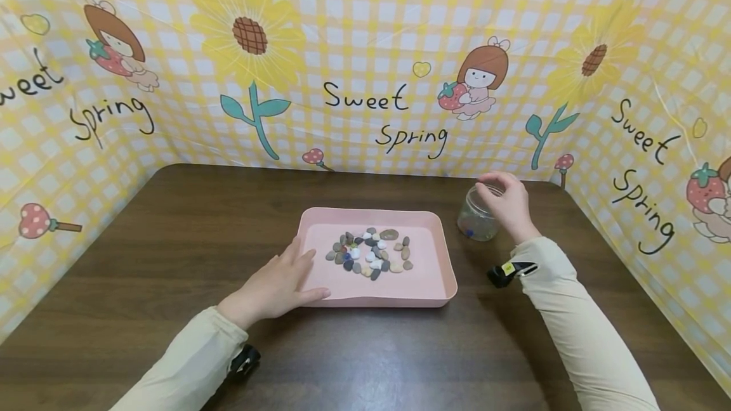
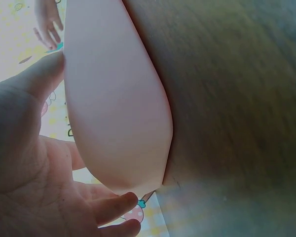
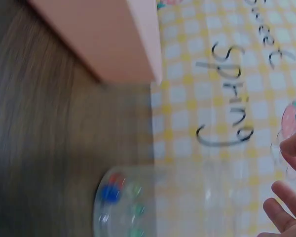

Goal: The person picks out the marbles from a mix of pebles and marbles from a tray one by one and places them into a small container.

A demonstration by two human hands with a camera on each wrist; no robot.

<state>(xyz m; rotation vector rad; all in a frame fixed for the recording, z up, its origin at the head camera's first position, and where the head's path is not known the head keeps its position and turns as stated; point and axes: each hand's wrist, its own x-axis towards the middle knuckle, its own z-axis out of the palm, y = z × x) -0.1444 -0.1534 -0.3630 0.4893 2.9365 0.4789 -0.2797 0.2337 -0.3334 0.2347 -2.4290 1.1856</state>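
A pink tray (image 1: 422,287) lies mid-table, with grey, white and tan pebbles (image 1: 374,257) grouped inside. Some small coloured pieces (image 1: 346,255) show among the pebbles on the left side. Spread fingers of my left hand (image 1: 274,284) rest along the tray's left end, the thumb over its rim. To the right of the tray stands a clear jar (image 1: 480,217); glass marbles (image 3: 111,192) in blue, red and green lie at its bottom. My right hand (image 1: 510,203) hovers over the jar's mouth, fingers loosely bent. Nothing shows between them in the right wrist view.
The brown wooden table (image 1: 143,259) carries the tray and jar. A yellow checked cloth (image 1: 365,37) with printed flowers and lettering walls off the back and both sides, close behind the jar. Each wrist wears a black strapped camera (image 1: 502,273).
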